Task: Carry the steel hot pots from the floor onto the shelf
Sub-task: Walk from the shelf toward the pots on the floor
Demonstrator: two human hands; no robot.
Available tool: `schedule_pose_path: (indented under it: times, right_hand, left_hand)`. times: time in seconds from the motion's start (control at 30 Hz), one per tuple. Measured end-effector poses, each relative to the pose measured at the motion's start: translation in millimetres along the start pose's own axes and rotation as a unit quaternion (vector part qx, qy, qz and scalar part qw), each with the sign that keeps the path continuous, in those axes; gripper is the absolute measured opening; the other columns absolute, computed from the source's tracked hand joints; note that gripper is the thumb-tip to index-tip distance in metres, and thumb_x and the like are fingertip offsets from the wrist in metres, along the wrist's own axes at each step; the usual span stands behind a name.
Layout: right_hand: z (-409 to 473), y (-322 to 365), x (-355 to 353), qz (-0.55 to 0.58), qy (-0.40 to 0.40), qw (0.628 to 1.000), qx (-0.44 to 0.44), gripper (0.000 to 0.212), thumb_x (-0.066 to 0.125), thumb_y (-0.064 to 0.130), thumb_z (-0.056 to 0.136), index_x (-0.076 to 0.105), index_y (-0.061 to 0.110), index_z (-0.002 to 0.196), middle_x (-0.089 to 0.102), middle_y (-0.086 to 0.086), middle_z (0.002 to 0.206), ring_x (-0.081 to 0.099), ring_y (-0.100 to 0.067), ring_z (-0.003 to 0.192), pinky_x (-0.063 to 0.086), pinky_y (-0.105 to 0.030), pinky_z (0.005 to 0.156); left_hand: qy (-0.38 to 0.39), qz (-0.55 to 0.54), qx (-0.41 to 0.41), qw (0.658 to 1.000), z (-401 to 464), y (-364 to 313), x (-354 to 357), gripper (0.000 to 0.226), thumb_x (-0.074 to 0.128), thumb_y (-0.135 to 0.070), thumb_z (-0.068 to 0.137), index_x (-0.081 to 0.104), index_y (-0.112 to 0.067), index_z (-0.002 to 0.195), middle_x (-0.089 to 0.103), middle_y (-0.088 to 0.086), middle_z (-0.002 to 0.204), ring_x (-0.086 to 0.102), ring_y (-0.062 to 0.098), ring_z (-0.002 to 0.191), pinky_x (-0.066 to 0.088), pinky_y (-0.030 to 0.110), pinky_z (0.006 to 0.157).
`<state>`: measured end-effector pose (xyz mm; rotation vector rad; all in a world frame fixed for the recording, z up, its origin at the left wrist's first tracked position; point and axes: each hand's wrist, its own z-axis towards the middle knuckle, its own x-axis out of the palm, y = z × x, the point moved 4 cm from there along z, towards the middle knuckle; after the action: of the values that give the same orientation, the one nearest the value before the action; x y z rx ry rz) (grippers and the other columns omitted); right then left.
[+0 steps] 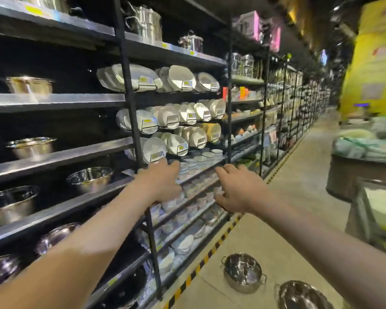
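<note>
Two steel hot pots stand on the tan floor at the lower right: one with two side handles (243, 273) and a second (303, 295) cut off by the bottom edge. Several steel pots sit on the dark shelf on the left, among them one (90, 178) just left of my left forearm and one (9, 204) further left. My left hand (159, 182) and my right hand (239, 189) are stretched forward at mid height, fingers apart, holding nothing. Both hover in front of the shelf's black upright post (132, 112).
White plates (172, 79) and bowls (194, 161) fill the racks beyond the post. A yellow-black hazard stripe (201, 264) runs along the shelf base. The aisle floor stretches away ahead on the right. Display bins (366, 157) with bagged goods stand at the right.
</note>
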<state>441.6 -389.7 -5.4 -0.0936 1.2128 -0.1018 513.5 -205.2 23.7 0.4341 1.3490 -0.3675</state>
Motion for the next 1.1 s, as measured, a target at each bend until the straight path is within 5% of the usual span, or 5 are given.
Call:
schedule_pose_path:
  times: [0.37,0.53,0.7,0.9,1.1]
  right_hand:
    - [43.4,-165.8,65.5,-0.053,0.038,0.987,0.145,0.053,0.057,0.053,0.088,0.048,0.016,0.125,0.054,-0.012,0.124,0.051,-0.036,0.108,0.051,-0.045,0.084]
    - [58.4,-226.0,90.8,-0.081,0.07,0.966,0.234,0.053,0.059,0.056,0.087,0.048,0.017,0.121,0.054,-0.01,0.123,0.051,-0.035,0.108,0.051,-0.048,0.085]
    - [63.9,-280.7,103.9,-0.099,0.072,0.944,0.308,0.057,0.059,0.055,0.087,0.048,0.017,0.128,0.055,-0.01,0.127,0.051,-0.036,0.113,0.051,-0.047,0.088]
    - [58.4,-341.8,136.6,-0.114,0.097,0.918,0.367,0.044,0.06,0.055,0.086,0.045,0.019,0.106,0.056,-0.011,0.119,0.052,-0.034,0.104,0.045,-0.042,0.075]
    - [64.7,-420.7,196.3,-0.092,0.101,0.915,0.379,0.053,0.058,0.055,0.087,0.047,0.018,0.123,0.053,-0.01,0.129,0.049,-0.036,0.115,0.048,-0.046,0.084]
  left_hand:
    - [0.004,-0.026,0.155,0.988,203.9,-113.8,59.7,0.052,0.052,-0.041,0.09,0.039,-0.022,0.136,0.045,0.01,0.128,0.052,0.031,0.108,0.045,0.041,0.072]
    - [0.014,-0.049,0.229,0.972,296.4,-164.5,82.3,0.057,0.055,-0.045,0.087,0.036,-0.024,0.137,0.042,0.013,0.138,0.051,0.034,0.115,0.051,0.049,0.089]
    - [0.023,-0.043,0.291,0.955,364.6,-221.4,95.7,0.051,0.055,-0.046,0.088,0.039,-0.023,0.131,0.043,0.012,0.133,0.051,0.035,0.113,0.05,0.053,0.09]
    - [0.041,-0.056,0.362,0.93,415.1,-299.8,115.8,0.058,0.054,-0.042,0.087,0.036,-0.024,0.139,0.04,0.012,0.138,0.048,0.037,0.119,0.049,0.055,0.092]
    - [0.043,-0.065,0.375,0.924,470.1,-378.3,158.2,0.056,0.059,-0.042,0.087,0.04,-0.023,0.137,0.046,0.01,0.135,0.052,0.033,0.114,0.048,0.044,0.083]
